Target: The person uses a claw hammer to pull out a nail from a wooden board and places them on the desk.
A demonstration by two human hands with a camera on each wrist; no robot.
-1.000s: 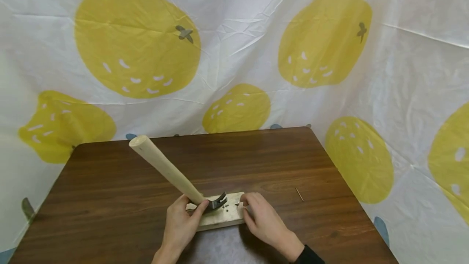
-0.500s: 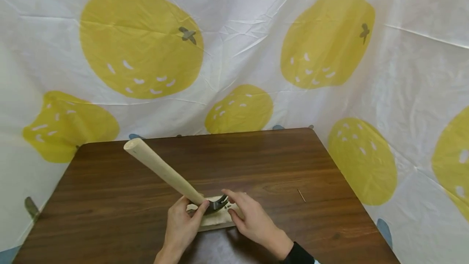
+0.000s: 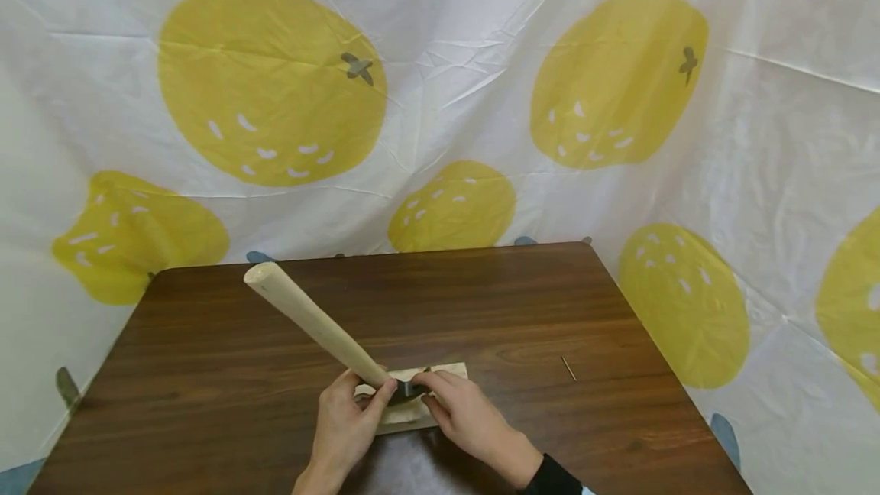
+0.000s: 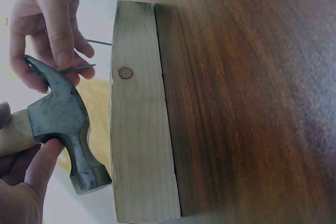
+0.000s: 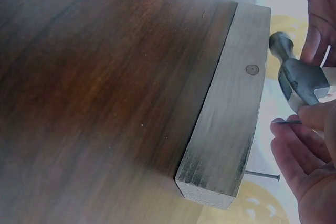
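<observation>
The left hand grips a claw hammer close to its head, the handle slanting up leftward. Just opposite, the right hand pinches a nail beside the claw — both hands above the wooden block, where a second nail stands near the right fingers.

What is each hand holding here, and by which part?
The left hand holds the hammer where its handle meets the head. The right hand pinches a thin nail along its shank, one end sticking out.
</observation>
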